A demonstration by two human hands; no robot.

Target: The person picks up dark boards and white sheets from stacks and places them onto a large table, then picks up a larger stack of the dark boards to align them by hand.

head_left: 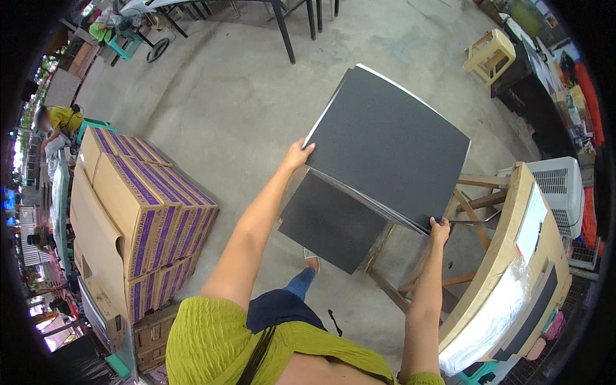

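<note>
Holding a stack of black boards (393, 142) right of the frame's centre, slanting lengthwise from upper left to lower right. Gripping its left corner with the fingers of the left hand (297, 156), its lowest corner with those of the right hand (440, 232), mostly hidden underneath. Cannot count the layers. Partly covering a lower black panel (333, 223) just below; cannot make out its support.

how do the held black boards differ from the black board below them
The held black boards are gripped by the left hand and right hand; the lower black board is touched by neither. The held black boards show whitish edging; the lower black board shows none. Both have flat, dark faces.
</note>
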